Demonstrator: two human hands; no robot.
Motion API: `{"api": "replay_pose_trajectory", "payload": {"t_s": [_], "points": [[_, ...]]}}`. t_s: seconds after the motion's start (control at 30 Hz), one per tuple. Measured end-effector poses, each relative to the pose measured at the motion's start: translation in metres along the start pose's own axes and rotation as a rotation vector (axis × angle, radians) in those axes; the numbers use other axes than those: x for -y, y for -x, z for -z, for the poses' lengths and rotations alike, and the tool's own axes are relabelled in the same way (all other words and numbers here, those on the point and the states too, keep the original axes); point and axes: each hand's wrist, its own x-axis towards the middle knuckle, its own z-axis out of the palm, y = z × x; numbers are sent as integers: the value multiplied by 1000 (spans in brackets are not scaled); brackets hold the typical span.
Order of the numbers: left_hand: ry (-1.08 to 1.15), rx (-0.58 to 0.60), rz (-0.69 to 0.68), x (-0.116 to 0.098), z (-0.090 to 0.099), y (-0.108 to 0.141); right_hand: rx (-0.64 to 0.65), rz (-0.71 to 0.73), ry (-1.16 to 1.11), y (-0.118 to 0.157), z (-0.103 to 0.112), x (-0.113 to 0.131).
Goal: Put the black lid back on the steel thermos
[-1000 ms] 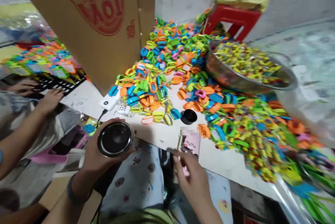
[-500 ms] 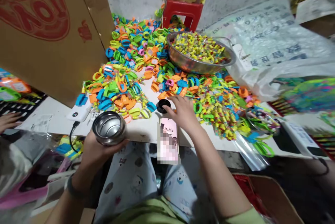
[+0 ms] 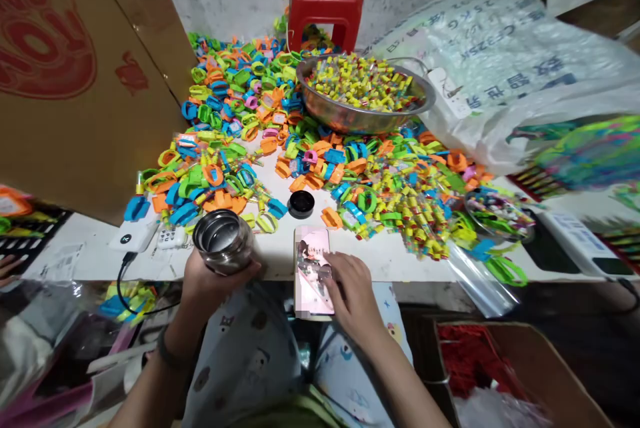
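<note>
My left hand is wrapped round an open stainless-steel flask, held upright just above the table's front edge. Its black lid lies on the white table, apart from both hands. A smartphone with a lit pinkish screen, partly blurred out, juts over the front edge. My right hand is at the phone's right side, fingers stretched over the screen with the fingertips at or on it. Nothing is held in that hand.
Colourful plastic toy watches cover the table with small yellow-capped pieces. A steel basin holds more pieces, before a red stool. A cardboard box stands left. A white power bank has a cable attached. Another person's hand shows far left.
My right hand has moved from beside the black lid back down to the phone's screen. My left hand still holds the flask. The view has shifted slightly to the right.
</note>
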Motion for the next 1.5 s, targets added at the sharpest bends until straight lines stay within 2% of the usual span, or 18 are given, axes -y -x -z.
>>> {"api": "replay_pose_trajectory", "payload": {"t_s": [0.07, 0.13, 0.23, 0.3, 0.43, 0.5, 0.67, 0.73, 0.83, 0.93, 1.03, 1.13, 1.23, 1.37, 1.5], "points": [[10, 9, 6, -3, -6, -1, 79, 46, -4, -3, 0, 4], [-11, 6, -3, -6, -12, -3, 94, 39, 16, -3, -1, 6], [-51, -3, -43, -10, -17, -6, -17, -71, 32, -1, -1, 4], [-74, 4, -81, -11, -19, -7, -46, -96, 4, -1, -1, 4], [-124, 30, -152, -9, -21, -8, 114, 45, -33, -4, -3, 8], [-152, 29, -200, -7, -21, -8, 136, 50, -9, -5, -4, 9], [-120, 58, -204, -4, -24, -5, -38, -133, 9, -5, -2, 4], [-56, 43, -167, -5, -27, -3, -38, -111, -18, -4, -3, 3], [-3, 23, -130, -5, -31, 0, 53, -6, -24, -3, -6, 6], [-17, 69, -170, -1, -30, 0, 133, 47, 6, -3, -9, 8], [-76, 108, -207, 4, -25, -2, 66, -72, 24, -3, -7, 6], [-140, 167, -174, 11, -18, 0, -34, -155, 18, -3, -5, 2], [-144, 194, -103, 20, -10, 6, -15, -115, -10, -1, -6, 2], [-13, 119, 46, 31, 10, 16, 25, -61, -21, 0, -8, 6], [97, 27, 155, 36, 40, 22, 115, 24, -24, -3, -8, 9]]}}
